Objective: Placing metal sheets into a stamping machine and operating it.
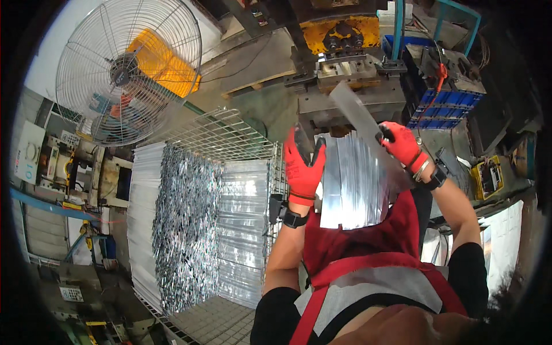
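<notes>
My right hand [401,145], in a red glove with dark fingertips, is closed on one end of a flat metal strip [355,110]. The strip slants up and to the left, its far end near the front of a press die [347,70]. Below it a stack of shiny metal strips [352,184] lies in front of my body, over the red apron. My left hand [303,164], gloved the same way, is beside the stack's left edge. Its thumb and fingers are apart, and nothing shows between them.
A wire basket [230,133] full of stacked metal strips [187,224] stands at my left. Beyond it is a large caged fan [129,72]. Blue crates [440,106] stand right of the press [339,35]. A yellow bin [487,177] sits farther right.
</notes>
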Tool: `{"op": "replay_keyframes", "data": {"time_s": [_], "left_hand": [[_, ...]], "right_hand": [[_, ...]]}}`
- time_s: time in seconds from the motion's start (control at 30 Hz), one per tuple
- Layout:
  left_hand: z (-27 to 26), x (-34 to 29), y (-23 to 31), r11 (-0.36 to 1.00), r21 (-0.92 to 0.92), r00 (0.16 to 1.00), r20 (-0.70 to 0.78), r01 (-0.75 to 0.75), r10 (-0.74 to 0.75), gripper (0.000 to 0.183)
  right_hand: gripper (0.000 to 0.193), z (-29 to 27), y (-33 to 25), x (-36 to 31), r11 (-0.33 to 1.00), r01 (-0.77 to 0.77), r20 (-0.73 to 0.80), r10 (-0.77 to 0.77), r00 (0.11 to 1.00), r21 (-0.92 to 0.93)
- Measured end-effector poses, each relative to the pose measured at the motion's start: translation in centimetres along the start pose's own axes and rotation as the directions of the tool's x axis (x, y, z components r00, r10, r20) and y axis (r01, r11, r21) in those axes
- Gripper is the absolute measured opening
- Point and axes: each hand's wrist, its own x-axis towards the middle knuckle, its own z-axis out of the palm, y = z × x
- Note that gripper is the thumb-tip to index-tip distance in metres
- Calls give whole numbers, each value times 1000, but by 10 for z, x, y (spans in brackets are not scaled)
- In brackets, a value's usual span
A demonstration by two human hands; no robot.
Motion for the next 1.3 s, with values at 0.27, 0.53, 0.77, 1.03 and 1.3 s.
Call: {"op": "replay_keyframes", "data": {"time_s": [0.27,0.53,0.77,1.03,1.3], "left_hand": [[83,-66,4,-29,-413,412,911,910,-37,43],[90,-22,16,39,-391,391,904,920,-175,49],[99,-27,13,-10,-419,412,897,908,-161,46],[96,-24,15,-46,-427,410,889,903,-204,43],[98,-26,14,-25,-391,370,888,920,-274,40]], "right_hand": [[24,50,53,63,757,-206,-52,301,952,620],[11,75,64,87,484,-208,12,378,926,850],[17,75,77,91,606,-281,44,376,926,744],[14,76,67,92,493,-220,15,387,922,842],[12,73,67,89,571,-352,65,461,885,741]]}}
